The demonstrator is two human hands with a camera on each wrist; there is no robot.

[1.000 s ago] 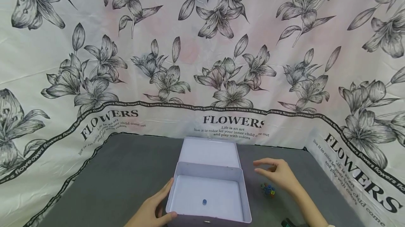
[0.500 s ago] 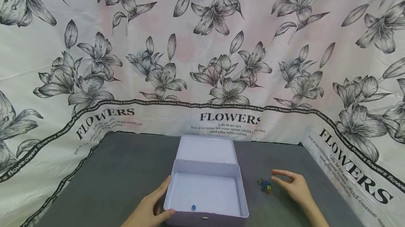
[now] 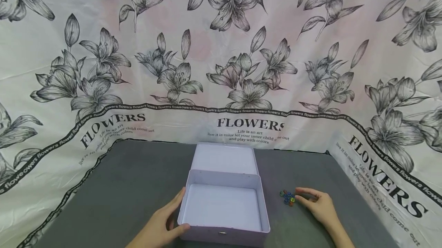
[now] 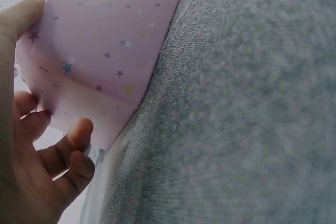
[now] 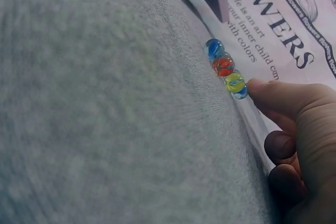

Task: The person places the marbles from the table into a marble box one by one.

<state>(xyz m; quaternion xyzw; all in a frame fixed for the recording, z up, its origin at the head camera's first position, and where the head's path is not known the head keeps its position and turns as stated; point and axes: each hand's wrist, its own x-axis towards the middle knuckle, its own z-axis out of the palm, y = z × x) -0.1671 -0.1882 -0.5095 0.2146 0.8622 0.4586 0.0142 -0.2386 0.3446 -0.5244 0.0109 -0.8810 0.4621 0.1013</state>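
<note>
A pale lilac metal box point(image 3: 224, 235) stands with its lid point(image 3: 225, 158) swung back, and its white floor shows. My left hand point(image 3: 160, 219) holds the box's front left corner, thumb at the front and fingers along the side. The left wrist view shows that star-printed box wall point(image 4: 107, 51). To the right of the box lies a small cluster of glass marbles point(image 3: 287, 197). My right hand point(image 3: 319, 205) reaches in from the right, thumb and forefinger apart. In the right wrist view its thumb tip is right at the yellow marble point(image 5: 234, 82), beside red point(image 5: 223, 66) and blue marbles point(image 5: 213, 49).
A grey cloth point(image 3: 138, 186) covers the table. White fabric printed with lilies point(image 3: 235, 71) hangs behind it and along both sides. The raised lid stands close to the back fabric.
My right hand moved away from the box, then in to the marbles. The blue marble in the box rolled toward the front wall and is now out of sight. The left hand kept its hold.
</note>
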